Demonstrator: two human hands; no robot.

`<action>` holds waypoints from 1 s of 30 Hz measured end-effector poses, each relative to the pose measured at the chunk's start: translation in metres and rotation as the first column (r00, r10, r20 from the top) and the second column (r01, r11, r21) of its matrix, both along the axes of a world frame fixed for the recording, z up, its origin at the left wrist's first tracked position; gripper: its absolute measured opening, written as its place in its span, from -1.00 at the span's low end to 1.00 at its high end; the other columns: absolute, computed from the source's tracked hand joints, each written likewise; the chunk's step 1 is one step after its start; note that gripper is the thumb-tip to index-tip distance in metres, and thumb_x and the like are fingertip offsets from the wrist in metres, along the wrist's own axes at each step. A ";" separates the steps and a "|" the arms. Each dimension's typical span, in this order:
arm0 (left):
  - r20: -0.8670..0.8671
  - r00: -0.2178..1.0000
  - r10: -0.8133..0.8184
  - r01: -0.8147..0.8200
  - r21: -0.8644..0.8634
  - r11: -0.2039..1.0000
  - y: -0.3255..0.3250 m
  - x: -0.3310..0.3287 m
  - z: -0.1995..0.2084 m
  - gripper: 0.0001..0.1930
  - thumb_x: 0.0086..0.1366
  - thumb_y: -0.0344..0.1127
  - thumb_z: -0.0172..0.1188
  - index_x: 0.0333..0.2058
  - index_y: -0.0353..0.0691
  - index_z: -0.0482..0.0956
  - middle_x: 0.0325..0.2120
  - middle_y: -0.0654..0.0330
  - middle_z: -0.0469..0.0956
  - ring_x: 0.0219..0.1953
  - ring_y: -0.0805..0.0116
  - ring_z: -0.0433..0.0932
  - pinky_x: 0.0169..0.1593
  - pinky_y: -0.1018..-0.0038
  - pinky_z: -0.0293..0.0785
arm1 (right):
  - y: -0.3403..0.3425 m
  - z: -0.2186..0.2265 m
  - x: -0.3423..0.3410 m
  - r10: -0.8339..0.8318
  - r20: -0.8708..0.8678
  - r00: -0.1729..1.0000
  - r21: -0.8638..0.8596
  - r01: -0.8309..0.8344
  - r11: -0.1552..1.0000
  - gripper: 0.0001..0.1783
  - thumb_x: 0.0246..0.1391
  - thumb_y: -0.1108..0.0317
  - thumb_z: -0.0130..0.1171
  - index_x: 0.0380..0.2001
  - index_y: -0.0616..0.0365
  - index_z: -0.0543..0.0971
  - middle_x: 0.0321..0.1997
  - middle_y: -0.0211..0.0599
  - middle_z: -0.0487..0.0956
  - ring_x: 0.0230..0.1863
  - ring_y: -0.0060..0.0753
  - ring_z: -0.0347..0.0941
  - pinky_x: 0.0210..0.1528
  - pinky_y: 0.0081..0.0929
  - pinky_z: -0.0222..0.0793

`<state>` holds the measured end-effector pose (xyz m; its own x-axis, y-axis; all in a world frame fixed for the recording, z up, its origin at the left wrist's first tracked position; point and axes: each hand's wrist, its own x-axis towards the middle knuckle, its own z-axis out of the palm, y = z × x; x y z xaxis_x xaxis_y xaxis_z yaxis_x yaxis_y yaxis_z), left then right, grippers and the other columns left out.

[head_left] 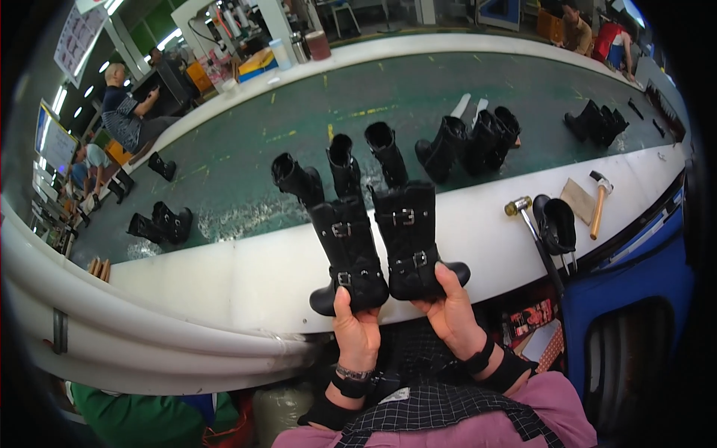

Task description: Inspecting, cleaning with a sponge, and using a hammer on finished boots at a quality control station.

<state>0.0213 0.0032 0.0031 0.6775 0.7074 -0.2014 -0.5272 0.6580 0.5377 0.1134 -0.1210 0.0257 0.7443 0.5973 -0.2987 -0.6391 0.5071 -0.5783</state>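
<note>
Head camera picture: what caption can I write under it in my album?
Left hand and right hand each hold a black buckled boot, with more boots on the green surface beyond.

This looks like a footwear workshop or factory floor: black boots [347, 254], one pair held up and others standing in groups along a long green surface [276, 179] edged by a white worktop [202, 280]. Two hammers [598, 205] rest there, several people [131, 112] work alongside, and strip lights [58, 99] shine overhead.
</note>
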 end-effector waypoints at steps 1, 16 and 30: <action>-0.008 1.000 0.007 -0.007 -0.006 1.000 0.000 0.000 0.000 -0.54 0.28 -0.09 0.18 0.08 -0.17 0.39 -0.03 0.19 0.52 0.00 0.26 0.53 0.05 0.25 0.53 | 0.000 0.000 0.000 0.001 0.007 1.000 -0.014 0.000 1.000 -0.57 0.20 0.10 0.12 0.01 0.15 0.45 -0.02 -0.25 0.55 0.00 -0.34 0.52 0.01 -0.27 0.52; 0.044 0.997 -0.071 0.070 0.018 0.997 0.004 -0.003 -0.002 -0.47 0.20 -0.08 0.18 0.10 -0.19 0.39 -0.04 0.15 0.53 -0.01 0.20 0.55 0.05 0.23 0.52 | -0.011 -0.004 0.014 0.172 0.055 0.984 0.014 -0.173 0.985 -0.48 0.12 0.08 0.18 0.06 0.16 0.42 -0.04 -0.24 0.57 -0.04 -0.31 0.55 -0.04 -0.23 0.55; -0.299 0.827 0.477 0.264 0.954 0.140 0.051 0.010 -0.034 -0.51 0.35 -0.37 0.00 0.22 -0.37 0.18 0.25 -0.08 0.11 0.27 0.05 0.18 0.30 0.17 0.13 | 0.064 -0.058 0.037 0.094 0.877 0.471 -0.370 0.538 0.758 -0.35 0.26 0.03 -0.09 0.19 0.39 0.24 0.32 0.25 0.14 0.37 0.16 0.01 0.40 -0.16 -0.11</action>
<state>0.0318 0.0544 -0.0311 0.6470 0.5968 0.4745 0.0051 -0.6257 0.7801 0.1500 -0.0572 -0.0321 0.8806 0.3296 0.3406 0.3763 -0.0495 -0.9252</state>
